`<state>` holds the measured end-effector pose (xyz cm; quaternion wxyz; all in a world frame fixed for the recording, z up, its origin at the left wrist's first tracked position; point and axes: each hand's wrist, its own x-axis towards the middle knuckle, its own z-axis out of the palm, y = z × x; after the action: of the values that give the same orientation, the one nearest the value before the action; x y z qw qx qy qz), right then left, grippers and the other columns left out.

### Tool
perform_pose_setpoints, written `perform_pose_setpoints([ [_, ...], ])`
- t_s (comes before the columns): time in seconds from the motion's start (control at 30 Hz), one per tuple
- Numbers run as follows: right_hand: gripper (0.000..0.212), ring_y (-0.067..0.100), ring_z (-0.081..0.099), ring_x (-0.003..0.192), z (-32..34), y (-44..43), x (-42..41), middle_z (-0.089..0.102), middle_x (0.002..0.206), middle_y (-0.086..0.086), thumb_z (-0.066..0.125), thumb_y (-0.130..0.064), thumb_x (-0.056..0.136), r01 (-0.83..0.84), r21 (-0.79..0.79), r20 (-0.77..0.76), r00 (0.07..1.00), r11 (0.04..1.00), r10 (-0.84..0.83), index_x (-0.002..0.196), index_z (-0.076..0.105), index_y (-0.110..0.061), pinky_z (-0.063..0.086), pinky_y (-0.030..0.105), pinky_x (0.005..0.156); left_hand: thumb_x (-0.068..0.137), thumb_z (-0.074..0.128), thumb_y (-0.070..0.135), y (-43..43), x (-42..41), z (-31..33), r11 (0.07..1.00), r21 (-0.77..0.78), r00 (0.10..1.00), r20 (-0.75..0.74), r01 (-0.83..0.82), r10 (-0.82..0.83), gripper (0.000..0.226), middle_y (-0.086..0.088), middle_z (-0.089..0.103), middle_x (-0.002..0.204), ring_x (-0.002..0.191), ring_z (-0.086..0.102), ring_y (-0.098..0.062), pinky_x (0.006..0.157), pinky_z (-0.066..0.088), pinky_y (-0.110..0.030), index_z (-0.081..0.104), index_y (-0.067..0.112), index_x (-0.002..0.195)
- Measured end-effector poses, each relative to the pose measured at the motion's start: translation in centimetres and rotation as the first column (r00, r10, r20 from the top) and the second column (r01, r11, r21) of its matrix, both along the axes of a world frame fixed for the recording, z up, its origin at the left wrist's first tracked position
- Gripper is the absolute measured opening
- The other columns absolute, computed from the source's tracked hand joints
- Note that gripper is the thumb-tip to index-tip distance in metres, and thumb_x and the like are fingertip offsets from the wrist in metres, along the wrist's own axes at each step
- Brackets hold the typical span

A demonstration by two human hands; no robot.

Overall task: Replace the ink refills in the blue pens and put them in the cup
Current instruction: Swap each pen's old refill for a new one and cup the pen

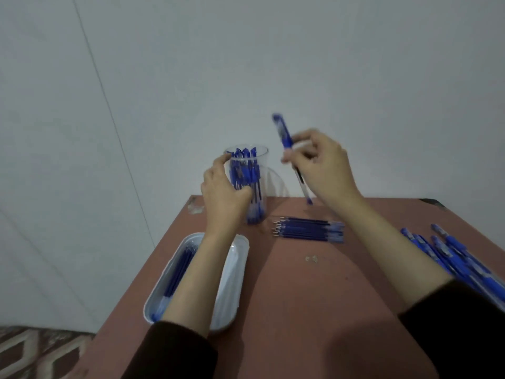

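I see the left fingers (pixel 224 159) and thumb curled round the clear cup (pixel 258 198), clamped on its near side, so the left hand (pixel 222 192) grips it. The cup stands upright at the desk's far edge, toward the far left corner, packed with blue pens (pixel 243 172). The right fingers (pixel 293 157) are closed together on one more blue pen (pixel 284 135), pinching it about mid-barrel. The right hand (pixel 325 168) holds it in the air just right of the cup's rim, tilted, cap end up and away, the other end pointing down at the desk (pixel 300 296); motion blurs it.

Under that hand, near the far edge, a row of ink refills (pixel 308 230) lies side by side, just right of the cup's base. A white tray (pixel 233 272) sits at the left edge beneath the left forearm, with more refills (pixel 179 269) along its left wall. A loose pile of pens (pixel 451 258) lies at the right edge, partly behind the right sleeve (pixel 459 332).
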<state>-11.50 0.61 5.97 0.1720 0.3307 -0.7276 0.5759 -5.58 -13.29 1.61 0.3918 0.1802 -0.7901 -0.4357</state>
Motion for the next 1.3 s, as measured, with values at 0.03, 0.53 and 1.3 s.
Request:
perform_pose_setpoints([
  [0.03,0.02,0.003,0.061,0.066,1.7,-1.0,-0.3,0.067,0.075,-0.005,0.066,-0.01,0.085,-0.022,-0.101,-0.017,1.0,0.995,0.02,0.084,0.054,-0.027,0.051,0.02,0.069,0.076,0.07,0.011,-0.8,-0.6,0.1,1.0,-0.017,0.998,0.064,-0.008,0.009,0.076,-0.011,0.04,0.139,0.126,0.04,-0.029,0.105,0.037,-0.045,0.034,0.021,0.142],
  [0.53,0.066,0.026,0.059,0.078,1.8,-8.1,-6.7,0.065,0.083,0.007,0.054,-0.001,0.079,0.274,0.351,-0.268,0.946,0.895,-0.185,0.136,0.036,-0.03,0.048,0.033,0.067,0.073,0.08,0.021,-2.9,-3.9,-1.6,0.971,0.041,0.972,-0.038,0.235,-0.233,0.089,0.01,0.051,0.103,0.085,0.053,0.002,0.066,0.038,0.005,0.026,0.013,0.144],
  [1.3,0.042,0.031,0.035,0.127,1.9,-6.2,-6.3,0.046,0.137,0.012,0.029,-0.033,0.1,0.261,0.779,-0.263,0.961,0.57,-0.08,0.135,0.052,-0.026,0.032,0.044,0.099,0.07,0.078,0.045,-2.3,-3.6,-2.1,0.977,0.062,0.971,0.114,0.202,-0.208,0.114,-0.003,0.049,0.14,0.125,0.051,-0.021,0.102,0.043,-0.037,0.0,0.024,0.151],
])
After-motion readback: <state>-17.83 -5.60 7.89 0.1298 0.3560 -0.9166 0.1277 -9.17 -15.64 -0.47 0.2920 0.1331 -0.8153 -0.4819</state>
